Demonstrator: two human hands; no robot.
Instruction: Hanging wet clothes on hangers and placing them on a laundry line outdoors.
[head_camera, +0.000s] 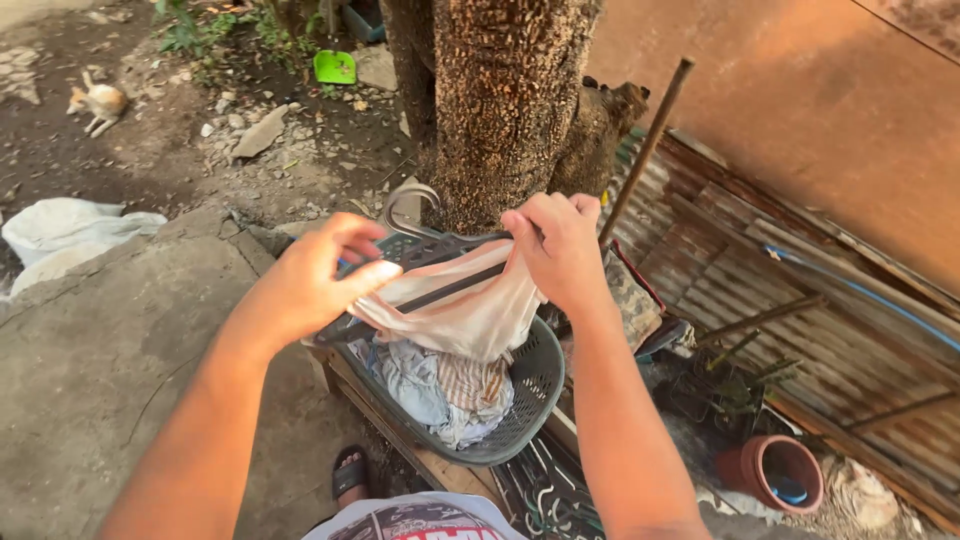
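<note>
Two hands work a pale pink garment (465, 310) onto a dark hanger (420, 250) above the laundry basket (535, 385): left hand (320, 275) pinches hanger and cloth, right hand (560, 245) pinches the fabric's top edge. It looks light, limp; best gripped at its edges.

left arm: bare, stretched forward from the lower left, rising toward the middle of the view
left hand (325, 275): back of the hand up, fingers curled, thumb pressed forward in a pinch
right arm: bare, reaching up from the lower middle, forearm nearly upright
right hand (558, 245): knuckles up, fingers bent down and closed in a grip
spacing: hands level, near each other, not touching
</note>
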